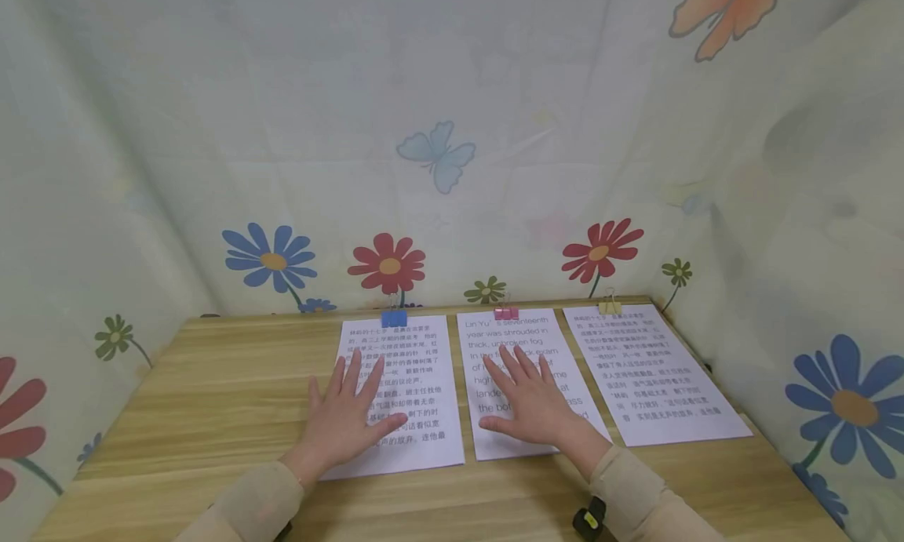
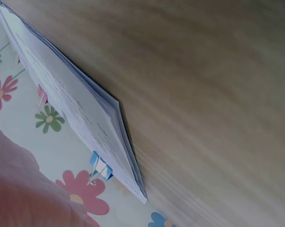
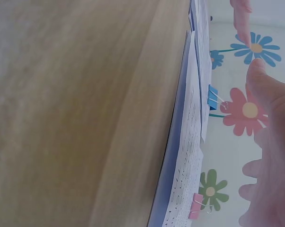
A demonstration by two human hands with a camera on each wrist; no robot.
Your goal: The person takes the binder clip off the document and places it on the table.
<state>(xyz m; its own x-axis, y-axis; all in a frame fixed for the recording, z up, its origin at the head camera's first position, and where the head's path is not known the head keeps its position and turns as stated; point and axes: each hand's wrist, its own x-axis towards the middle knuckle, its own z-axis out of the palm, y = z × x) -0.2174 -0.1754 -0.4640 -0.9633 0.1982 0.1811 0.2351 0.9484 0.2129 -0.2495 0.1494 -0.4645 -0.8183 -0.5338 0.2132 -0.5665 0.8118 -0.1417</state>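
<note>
Three printed paper stacks lie side by side on a wooden table. A blue binder clip (image 1: 394, 319) holds the top of the left stack (image 1: 424, 452), which bears Chinese text. The middle stack (image 1: 494, 444), in large English print, has a pink binder clip (image 1: 506, 314). On the right stack (image 1: 664, 385), also Chinese, sits a yellow binder clip (image 1: 610, 308). My left hand (image 1: 346, 416) is spread above the left stack, fingers apart and holding nothing. Over the middle stack my right hand (image 1: 533, 401) is spread likewise, holding nothing. In both wrist views the hands appear raised off the paper.
The wooden table (image 1: 176, 416) extends left of the stacks and in front of them. A pale cloth (image 1: 282, 118) printed with flowers and butterflies hangs behind the table and at both sides. A dark wrist device (image 1: 588, 520) sits at my right sleeve.
</note>
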